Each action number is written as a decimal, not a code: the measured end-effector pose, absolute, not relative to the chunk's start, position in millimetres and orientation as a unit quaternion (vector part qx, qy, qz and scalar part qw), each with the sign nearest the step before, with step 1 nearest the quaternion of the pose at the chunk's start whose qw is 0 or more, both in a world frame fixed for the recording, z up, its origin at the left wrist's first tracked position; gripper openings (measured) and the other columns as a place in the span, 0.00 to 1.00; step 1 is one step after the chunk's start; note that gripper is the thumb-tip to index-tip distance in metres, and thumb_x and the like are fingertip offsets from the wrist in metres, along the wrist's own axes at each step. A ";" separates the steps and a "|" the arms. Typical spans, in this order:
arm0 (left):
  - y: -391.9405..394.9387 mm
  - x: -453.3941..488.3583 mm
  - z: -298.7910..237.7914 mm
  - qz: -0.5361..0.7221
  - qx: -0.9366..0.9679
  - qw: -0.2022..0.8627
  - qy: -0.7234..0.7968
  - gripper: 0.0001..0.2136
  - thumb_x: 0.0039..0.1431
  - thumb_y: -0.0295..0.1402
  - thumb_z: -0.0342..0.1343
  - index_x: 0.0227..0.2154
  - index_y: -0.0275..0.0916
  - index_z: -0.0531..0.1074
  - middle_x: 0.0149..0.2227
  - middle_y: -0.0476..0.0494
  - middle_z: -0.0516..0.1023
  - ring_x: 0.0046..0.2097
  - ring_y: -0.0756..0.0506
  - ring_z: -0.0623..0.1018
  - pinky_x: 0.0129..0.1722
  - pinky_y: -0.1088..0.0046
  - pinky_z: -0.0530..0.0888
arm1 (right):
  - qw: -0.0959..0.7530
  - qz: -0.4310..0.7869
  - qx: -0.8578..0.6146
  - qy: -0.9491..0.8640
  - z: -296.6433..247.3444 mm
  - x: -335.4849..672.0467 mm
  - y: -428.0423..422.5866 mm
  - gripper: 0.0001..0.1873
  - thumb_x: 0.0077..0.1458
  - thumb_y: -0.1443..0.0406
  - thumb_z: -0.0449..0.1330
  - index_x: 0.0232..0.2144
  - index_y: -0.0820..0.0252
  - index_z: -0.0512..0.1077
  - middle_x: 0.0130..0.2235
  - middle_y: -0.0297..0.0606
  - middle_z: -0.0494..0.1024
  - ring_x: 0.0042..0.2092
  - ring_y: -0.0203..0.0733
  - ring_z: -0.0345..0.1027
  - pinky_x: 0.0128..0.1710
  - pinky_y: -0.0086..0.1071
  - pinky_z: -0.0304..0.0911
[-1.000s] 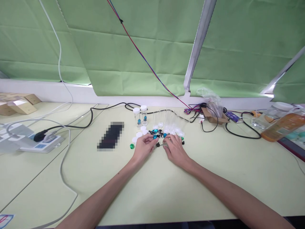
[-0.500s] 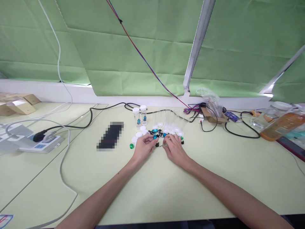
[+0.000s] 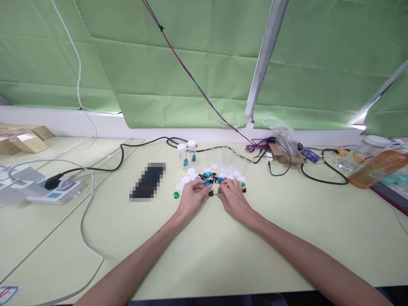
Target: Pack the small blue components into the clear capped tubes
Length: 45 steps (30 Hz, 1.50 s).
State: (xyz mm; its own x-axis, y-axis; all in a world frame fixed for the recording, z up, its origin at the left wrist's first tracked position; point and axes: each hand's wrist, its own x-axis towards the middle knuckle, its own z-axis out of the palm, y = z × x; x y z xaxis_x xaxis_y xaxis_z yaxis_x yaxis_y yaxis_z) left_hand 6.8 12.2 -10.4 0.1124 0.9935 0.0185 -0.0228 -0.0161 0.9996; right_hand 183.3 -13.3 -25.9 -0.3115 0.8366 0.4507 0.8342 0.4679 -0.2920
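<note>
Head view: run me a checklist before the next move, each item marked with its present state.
1. Blue piece at the left hand's fingertips: ok.
2. Blue piece gripped, not merely touched: cannot tell.
3. Thin rod at the right hand's fingertips: ok.
4. Rod joined to the black piece: cannot tell.
5. Two white-capped tubes upright: ok.
6. Loose parts kept away from the hands: not ok, several lie close.

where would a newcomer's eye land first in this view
Probably on the green cloth stretched across the back. Next, in the middle, the left hand seems to pinch a blue piece and the right hand a thin rod. An orange bottle stands out at the far right.
</note>
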 end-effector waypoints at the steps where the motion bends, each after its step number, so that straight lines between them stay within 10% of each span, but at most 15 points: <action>1: 12.1 6.8 -10.5 0.480 0.525 0.529 0.462 0.18 0.42 0.45 0.68 0.29 0.37 0.71 0.19 0.52 0.69 0.18 0.53 0.65 0.16 0.77 0.61 | 0.280 0.004 -0.516 -0.810 -25.8 183.3 -13.3 0.03 0.60 0.70 0.56 0.36 0.58 0.68 0.44 0.42 0.69 0.45 0.49 0.58 0.43 0.41 0.55; 30: 7.5 8.7 -6.7 0.469 0.617 0.418 0.474 0.13 0.48 0.43 0.64 0.29 0.37 0.75 0.23 0.49 0.72 0.24 0.51 0.68 0.24 0.75 0.65 | 0.373 0.025 -0.487 -0.789 -24.8 188.8 -7.1 0.06 0.63 0.68 0.54 0.34 0.56 0.70 0.42 0.40 0.72 0.46 0.48 0.61 0.46 0.42 0.57; 45: 2.1 9.1 -3.4 0.405 0.698 0.311 0.502 0.11 0.53 0.40 0.60 0.33 0.38 0.76 0.26 0.48 0.77 0.26 0.49 0.73 0.27 0.74 0.68 | 0.556 0.081 -0.433 -0.705 -28.3 188.5 -7.1 0.05 0.64 0.66 0.53 0.34 0.57 0.67 0.31 0.35 0.71 0.34 0.40 0.65 0.35 0.33 0.62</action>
State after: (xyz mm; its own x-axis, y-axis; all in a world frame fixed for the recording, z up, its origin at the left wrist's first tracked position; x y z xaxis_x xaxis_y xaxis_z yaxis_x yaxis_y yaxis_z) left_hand 9.1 2.1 -3.4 0.1672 0.9528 0.2533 0.4498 -0.3023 0.8404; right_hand 188.5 -7.1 -28.3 -0.0076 0.7005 0.7136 0.5209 0.6120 -0.5951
